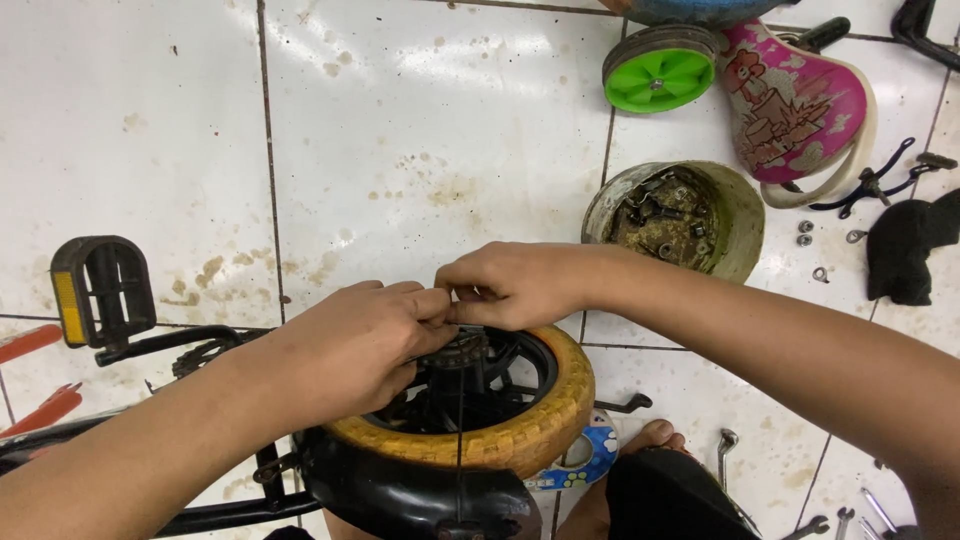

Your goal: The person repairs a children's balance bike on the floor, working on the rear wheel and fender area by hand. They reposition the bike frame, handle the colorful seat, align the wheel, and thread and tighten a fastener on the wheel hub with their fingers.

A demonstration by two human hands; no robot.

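A small bicycle wheel with a worn yellow tyre (pixel 545 410) and a black plastic rim (pixel 500 375) lies under both hands. My left hand (pixel 355 345) and my right hand (pixel 505 285) meet above the wheel's hub, fingertips pinched together on a small part too tiny to make out. A black mudguard (pixel 400 495) covers the wheel's near side. A thin dark line runs down from the hands over the tyre.
A black pedal with a yellow reflector (pixel 100 290) on its crank lies at left, beside orange tool handles (pixel 45 410). A dirty tin of bolts (pixel 675 220), a green training wheel (pixel 660 75), a pink saddle (pixel 795 105), loose nuts (pixel 805 233), a black cloth (pixel 910 250) and wrenches (pixel 727 450) lie on the stained white tile floor.
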